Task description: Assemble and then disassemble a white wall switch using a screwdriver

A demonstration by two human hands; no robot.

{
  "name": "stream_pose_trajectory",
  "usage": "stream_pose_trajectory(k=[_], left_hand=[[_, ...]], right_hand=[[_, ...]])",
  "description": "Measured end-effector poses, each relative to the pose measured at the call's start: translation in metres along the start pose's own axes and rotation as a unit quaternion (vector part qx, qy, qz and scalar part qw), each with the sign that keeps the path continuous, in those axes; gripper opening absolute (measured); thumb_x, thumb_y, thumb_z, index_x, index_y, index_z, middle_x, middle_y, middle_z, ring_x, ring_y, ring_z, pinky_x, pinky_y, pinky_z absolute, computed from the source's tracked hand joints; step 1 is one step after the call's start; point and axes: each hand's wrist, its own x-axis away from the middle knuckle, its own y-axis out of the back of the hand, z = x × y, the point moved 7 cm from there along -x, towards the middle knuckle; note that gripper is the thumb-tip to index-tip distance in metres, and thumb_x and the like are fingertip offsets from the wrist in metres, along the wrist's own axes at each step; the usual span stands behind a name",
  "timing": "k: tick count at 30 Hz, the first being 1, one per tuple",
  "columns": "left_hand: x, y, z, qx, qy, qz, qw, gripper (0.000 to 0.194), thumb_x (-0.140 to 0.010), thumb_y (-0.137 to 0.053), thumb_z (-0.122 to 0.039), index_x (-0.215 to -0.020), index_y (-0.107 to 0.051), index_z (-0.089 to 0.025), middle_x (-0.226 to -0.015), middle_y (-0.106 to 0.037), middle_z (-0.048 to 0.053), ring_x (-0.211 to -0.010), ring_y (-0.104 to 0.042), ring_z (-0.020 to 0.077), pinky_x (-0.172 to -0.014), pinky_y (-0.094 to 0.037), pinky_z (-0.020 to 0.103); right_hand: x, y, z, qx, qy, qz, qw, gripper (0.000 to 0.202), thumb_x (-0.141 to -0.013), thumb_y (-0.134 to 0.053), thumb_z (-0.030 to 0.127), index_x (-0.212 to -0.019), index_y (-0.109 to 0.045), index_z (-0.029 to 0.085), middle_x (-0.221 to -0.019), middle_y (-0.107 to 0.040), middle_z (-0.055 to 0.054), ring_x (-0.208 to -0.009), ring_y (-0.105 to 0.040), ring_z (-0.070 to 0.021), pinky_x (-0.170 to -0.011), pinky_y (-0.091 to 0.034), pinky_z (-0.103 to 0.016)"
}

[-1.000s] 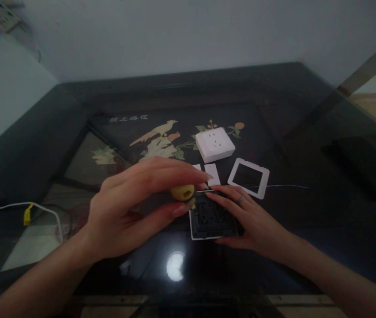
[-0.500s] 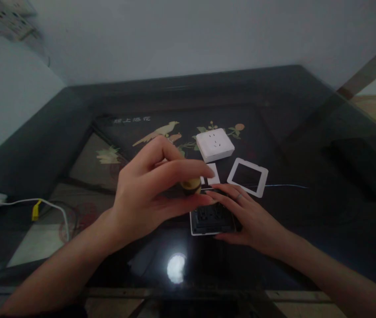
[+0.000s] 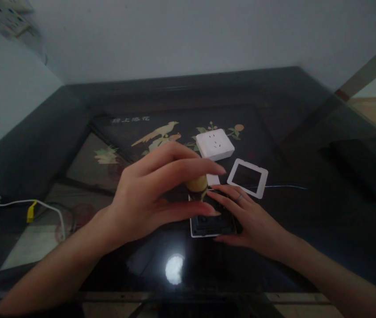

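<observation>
My left hand (image 3: 148, 190) is closed round a stubby screwdriver (image 3: 197, 183), its yellow handle with a dark band showing between thumb and fingers. The tool stands over a wall switch or socket panel (image 3: 206, 227), which lies with its black back up and its white rim on the table; the screwdriver's tip is hidden. From the right, my right hand (image 3: 247, 218) grips the panel, fingers on its far side and thumb at the near edge. A small white piece (image 3: 213, 179) lies just behind the panel, partly covered by my left hand.
A white socket box (image 3: 215, 145) sits beyond my hands. To its front right lies a white frame (image 3: 261, 183), with a thin wire (image 3: 287, 186) running right. A dark flat object (image 3: 363, 168) rests at far right. A white cable (image 3: 47, 203) with a yellow tag is at left.
My left hand has shifted slightly right and its fingers have turned on the screwdriver, whose handle now sits a little further right. My right hand and the panel stay nearly in place.
</observation>
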Motion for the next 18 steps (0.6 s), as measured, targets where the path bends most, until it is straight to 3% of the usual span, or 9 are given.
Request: stream_pose_trajectory(k=[3,6,8,11,13,15,18], left_hand=[[-0.0001,0.0008,0.0037,0.016,0.076,0.07,0.995,0.034,-0.096,-0.059,-0.024,-0.13,-0.059,-0.024,-0.127,-0.065,0.007,-0.117,-0.063,0.0224,-0.1,-0.054,0.033],[0.0029,0.0016,0.0068,0.066,0.123,0.125,0.982,0.042,-0.097,-0.054,-0.018,-0.138,-0.053,-0.029,-0.127,-0.068,0.002,-0.115,-0.066,0.0222,-0.1,-0.055,0.033],[0.0029,0.0015,0.005,0.074,0.085,0.114,0.987,0.042,-0.094,-0.062,-0.021,-0.135,-0.055,-0.028,-0.115,-0.072,0.001,-0.103,-0.07,0.0189,-0.094,-0.058,0.028],[0.0023,0.0034,-0.0002,0.02,-0.008,0.027,0.999,0.03,-0.088,-0.072,-0.027,-0.117,-0.065,-0.025,-0.098,-0.072,0.002,-0.084,-0.069,0.0149,-0.077,-0.059,0.022],[0.0024,0.0025,-0.003,-0.027,-0.034,-0.004,0.999,0.026,-0.087,-0.073,-0.031,-0.111,-0.067,-0.024,-0.093,-0.07,0.003,-0.08,-0.067,0.0152,-0.07,-0.058,0.022],[0.0008,0.0009,-0.0024,-0.045,-0.011,0.019,0.999,0.028,-0.09,-0.068,-0.028,-0.118,-0.065,-0.025,-0.1,-0.069,0.005,-0.088,-0.068,0.0177,-0.077,-0.059,0.025],[-0.0004,0.0022,0.0017,-0.008,0.059,0.098,0.993,0.043,-0.095,-0.055,-0.017,-0.136,-0.054,-0.027,-0.126,-0.065,0.006,-0.111,-0.065,0.021,-0.098,-0.055,0.03]], right_hand=[[-0.0008,0.0008,0.0004,-0.012,-0.01,0.009,1.0,0.08,-0.078,-0.075,0.035,-0.146,-0.034,0.022,-0.147,-0.043,-0.016,-0.135,-0.042,-0.0325,-0.109,-0.042,-0.057],[-0.0006,0.0013,0.0008,-0.021,-0.013,0.009,1.0,0.081,-0.079,-0.074,0.036,-0.147,-0.034,0.023,-0.148,-0.043,-0.016,-0.135,-0.042,-0.0334,-0.109,-0.042,-0.059],[-0.0003,0.0013,0.0007,-0.024,-0.012,0.007,1.0,0.081,-0.079,-0.074,0.037,-0.148,-0.033,0.025,-0.148,-0.043,-0.016,-0.136,-0.042,-0.0344,-0.109,-0.041,-0.061],[0.0002,0.0007,0.0003,-0.017,-0.01,0.004,1.0,0.081,-0.079,-0.074,0.037,-0.147,-0.033,0.023,-0.148,-0.043,-0.017,-0.136,-0.041,-0.0352,-0.108,-0.041,-0.062],[0.0001,0.0005,0.0003,-0.01,-0.008,0.003,1.0,0.082,-0.078,-0.076,0.038,-0.146,-0.033,0.022,-0.147,-0.043,-0.018,-0.136,-0.041,-0.0353,-0.108,-0.041,-0.061],[0.0,0.0005,0.0008,-0.007,-0.005,0.002,1.0,0.083,-0.077,-0.076,0.037,-0.146,-0.032,0.023,-0.147,-0.043,-0.018,-0.136,-0.042,-0.0348,-0.108,-0.042,-0.061],[-0.0001,0.0009,0.0016,-0.009,0.0,0.001,1.0,0.083,-0.078,-0.076,0.035,-0.147,-0.03,0.024,-0.148,-0.042,-0.017,-0.135,-0.043,-0.0337,-0.108,-0.043,-0.06]])
